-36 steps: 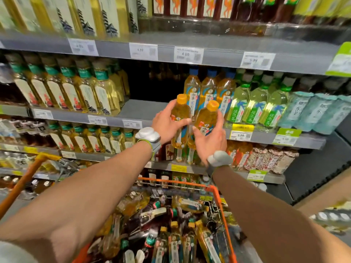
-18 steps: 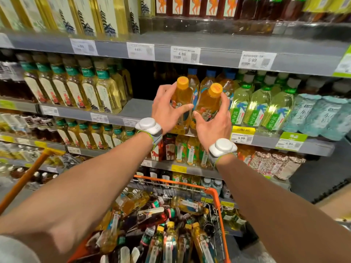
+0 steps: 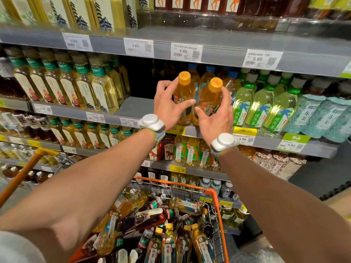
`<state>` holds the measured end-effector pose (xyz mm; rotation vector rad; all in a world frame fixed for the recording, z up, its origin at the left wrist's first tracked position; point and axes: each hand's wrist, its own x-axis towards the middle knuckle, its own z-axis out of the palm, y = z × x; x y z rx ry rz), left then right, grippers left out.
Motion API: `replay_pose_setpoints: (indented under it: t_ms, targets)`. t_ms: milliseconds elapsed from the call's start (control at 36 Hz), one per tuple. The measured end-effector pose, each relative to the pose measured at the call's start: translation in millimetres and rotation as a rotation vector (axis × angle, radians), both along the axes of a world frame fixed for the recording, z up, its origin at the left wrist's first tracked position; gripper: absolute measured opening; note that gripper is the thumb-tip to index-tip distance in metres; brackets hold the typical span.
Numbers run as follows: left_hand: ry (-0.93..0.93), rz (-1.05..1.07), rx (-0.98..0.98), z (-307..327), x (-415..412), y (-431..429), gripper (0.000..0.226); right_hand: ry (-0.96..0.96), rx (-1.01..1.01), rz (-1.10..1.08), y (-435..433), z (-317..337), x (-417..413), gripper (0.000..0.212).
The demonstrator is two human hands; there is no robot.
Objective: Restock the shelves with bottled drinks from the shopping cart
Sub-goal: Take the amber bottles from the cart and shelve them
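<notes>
Two amber tea bottles with orange caps stand side by side at the front of the grey middle shelf (image 3: 136, 109). My left hand (image 3: 168, 106) grips the left bottle (image 3: 185, 93), thumb across its label. My right hand (image 3: 216, 116) grips the right bottle (image 3: 210, 95), which tilts slightly toward me. Their bases sit at about the shelf's front edge; whether they rest on it I cannot tell. Behind them stand blue-capped amber bottles (image 3: 209, 73). Below, the orange shopping cart (image 3: 214, 194) holds several mixed drink bottles lying in a heap.
A dark gap in the shelf lies left of the held bottles. Pale yellow bottles with teal bands (image 3: 102, 90) fill the shelf's left, green-capped bottles (image 3: 264, 103) and teal-wrapped ones (image 3: 313, 114) its right. Price tags line the shelf edges. The shelf above hangs close over the caps.
Both hands have carried the two bottles up from cart height and forward to the middle shelf's front edge, in front of the blue-capped row.
</notes>
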<state>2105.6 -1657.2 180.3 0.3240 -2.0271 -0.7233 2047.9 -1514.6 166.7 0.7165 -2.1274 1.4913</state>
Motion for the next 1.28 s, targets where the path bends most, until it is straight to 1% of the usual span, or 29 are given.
replay_pose_setpoints:
  t_ms: [333, 528, 639, 694, 778, 917, 1056, 1167, 1278]
  targets:
    - [-0.011, -0.035, 0.021, -7.9, -14.1, -0.8, 0.073, 0.04, 0.037, 0.012, -5.3, -6.3, -16.9, 0.083]
    - [-0.022, -0.041, 0.091, -3.6, -30.8, -1.0, 0.073, 0.045, 0.186, -0.066, -10.7, -3.0, -31.1, 0.091]
    - [-0.06, -0.019, 0.14, 1.3, -41.3, -8.4, 0.079, 0.028, 0.248, -0.114, -16.3, 3.0, -35.0, 0.093]
    - [-0.084, 0.007, 0.15, 2.5, -47.0, -11.0, 0.08, 0.026, 0.241, -0.132, -17.7, 5.0, -37.6, 0.086]
    - [-0.108, 0.004, 0.142, 2.8, -51.8, -12.9, 0.071, 0.054, 0.232, -0.14, -17.1, 4.8, -39.7, 0.071]
    - [-0.151, -0.021, 0.156, -1.5, -57.1, -18.7, 0.064, 0.069, 0.247, -0.135, -17.7, 3.2, -43.8, 0.06]
    - [-0.171, -0.015, 0.18, -3.3, -55.2, -17.4, 0.066, 0.064, 0.201, -0.106, -19.0, -0.9, -46.0, 0.048]
    - [-0.133, -0.019, 0.226, -7.3, -52.4, -10.8, 0.056, 0.025, 0.15, -0.095, -17.8, -8.7, -44.8, 0.037]
    - [-0.095, -0.036, 0.309, -16.5, -47.8, -5.7, 0.04, 0.028, 0.151, -0.1, -13.7, -16.3, -41.3, 0.018]
